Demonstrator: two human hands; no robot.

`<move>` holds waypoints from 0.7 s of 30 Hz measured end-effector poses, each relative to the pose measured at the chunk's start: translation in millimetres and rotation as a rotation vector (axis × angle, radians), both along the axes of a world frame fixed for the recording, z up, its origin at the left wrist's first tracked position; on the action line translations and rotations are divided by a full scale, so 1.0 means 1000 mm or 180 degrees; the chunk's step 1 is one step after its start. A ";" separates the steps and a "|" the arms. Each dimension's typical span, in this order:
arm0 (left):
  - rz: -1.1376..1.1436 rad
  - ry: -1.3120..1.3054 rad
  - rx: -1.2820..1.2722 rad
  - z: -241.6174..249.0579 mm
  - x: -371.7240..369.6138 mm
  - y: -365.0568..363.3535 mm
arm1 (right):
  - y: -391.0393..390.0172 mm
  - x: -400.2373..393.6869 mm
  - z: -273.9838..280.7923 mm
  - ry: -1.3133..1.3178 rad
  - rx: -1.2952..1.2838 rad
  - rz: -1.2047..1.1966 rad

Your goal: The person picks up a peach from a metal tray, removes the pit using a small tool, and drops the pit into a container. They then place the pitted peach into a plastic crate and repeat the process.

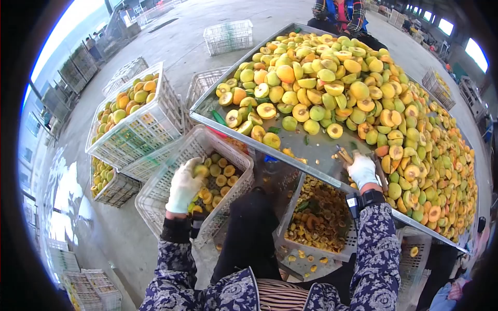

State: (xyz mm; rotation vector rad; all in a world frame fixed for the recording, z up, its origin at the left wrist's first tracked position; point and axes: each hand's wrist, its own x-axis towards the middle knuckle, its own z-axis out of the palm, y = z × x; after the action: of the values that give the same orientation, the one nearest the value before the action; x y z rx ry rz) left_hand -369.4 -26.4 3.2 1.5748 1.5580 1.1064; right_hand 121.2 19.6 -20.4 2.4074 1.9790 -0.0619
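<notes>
My left hand [185,182], in a white glove, is over a pale plastic crate [148,199] holding halved yellow-green fruit, peaches or apricots. Its fingers curl around a yellow-green fruit half [201,170], partly hidden by the glove. My right hand [361,170], also gloved, is closed at the near edge of a metal-topped table [306,141]. From its fingers sticks a slim tan tool [342,154], whose exact kind I cannot make out. Beyond this hand, a large heap of whole and halved fruit [358,90] covers much of the tabletop.
Below the table edge stands a crate of pits and brown scraps [319,220]. Stacked crates of fruit [137,132] stand at the left. Another white crate [228,37] is on the concrete floor behind. A person [342,15] sits across the table.
</notes>
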 end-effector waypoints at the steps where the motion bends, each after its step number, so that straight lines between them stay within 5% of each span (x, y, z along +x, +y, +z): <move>1: 0.0140 0.1536 0.0542 -0.003 0.000 0.006 | 0.006 0.001 -0.008 0.0035 -0.0003 -0.0001; 2: 0.0270 0.3061 0.1096 -0.005 0.001 0.014 | 0.013 0.006 -0.018 -0.0024 -0.0003 0.0005; 3: -0.0067 0.1920 0.0568 0.025 0.033 0.021 | 0.019 0.011 -0.029 -0.0080 0.0001 0.0003; 6: -0.0589 0.2514 0.1658 0.015 0.102 0.074 | 0.007 0.008 -0.025 0.0349 0.0530 0.0075; 8: -0.1106 0.2983 0.1220 0.013 0.142 0.108 | -0.022 -0.010 0.010 0.1063 0.1093 -0.0009; 11: -0.0971 0.3913 -0.0216 -0.034 0.191 0.162 | -0.059 -0.009 0.016 0.1520 0.1595 0.0307; 14: -0.1319 0.3647 -0.0013 -0.023 0.202 0.165 | -0.098 -0.005 0.019 0.1978 0.1681 0.0321; 15: -0.1409 0.3271 -0.0075 0.011 0.209 0.152 | -0.107 -0.002 0.020 0.1765 0.2049 0.0678; 17: -0.1679 0.1081 -0.0309 0.045 0.221 0.130 | -0.129 -0.006 0.032 0.4317 0.1065 -0.0382; 21: -0.2531 -0.3415 -0.1726 0.038 0.269 0.066 | -0.142 0.005 0.024 0.4081 0.1211 0.0561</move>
State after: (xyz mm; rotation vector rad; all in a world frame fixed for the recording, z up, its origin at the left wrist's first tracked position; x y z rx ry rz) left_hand -100.4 40.0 41.6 0.8025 0.3643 0.7314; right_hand 126.4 -122.4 4.0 2.6255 2.7608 -1.7497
